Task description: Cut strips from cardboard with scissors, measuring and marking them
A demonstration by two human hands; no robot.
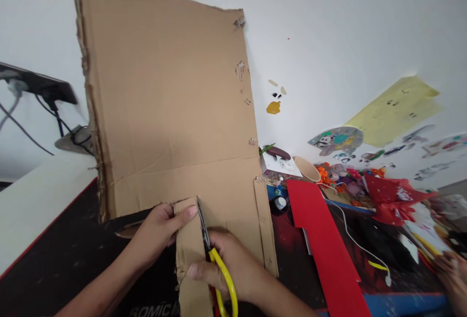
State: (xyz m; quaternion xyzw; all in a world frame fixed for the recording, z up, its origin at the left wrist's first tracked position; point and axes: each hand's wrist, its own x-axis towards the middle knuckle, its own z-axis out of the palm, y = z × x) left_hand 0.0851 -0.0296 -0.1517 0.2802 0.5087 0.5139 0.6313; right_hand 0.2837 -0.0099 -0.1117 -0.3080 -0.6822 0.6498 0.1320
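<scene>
A large brown cardboard sheet (175, 83) leans up against the wall, its left and lower edges torn. My left hand (164, 222) pinches the upper end of a cardboard strip (189, 239), thumb on the front face. In my right hand (233, 263) are scissors (224, 273) with yellow handles. Their blades point up along the strip's right edge, partly hidden by the cardboard. My right thumb rests over the strip's lower part.
Right of the cardboard lie a red sheet (321, 239), a white cable (345, 220) and a small black jar (280, 204). A red wrapped bouquet (394, 198) sits farther right, near another person's hand (452, 268). A power strip (47, 86) is at left.
</scene>
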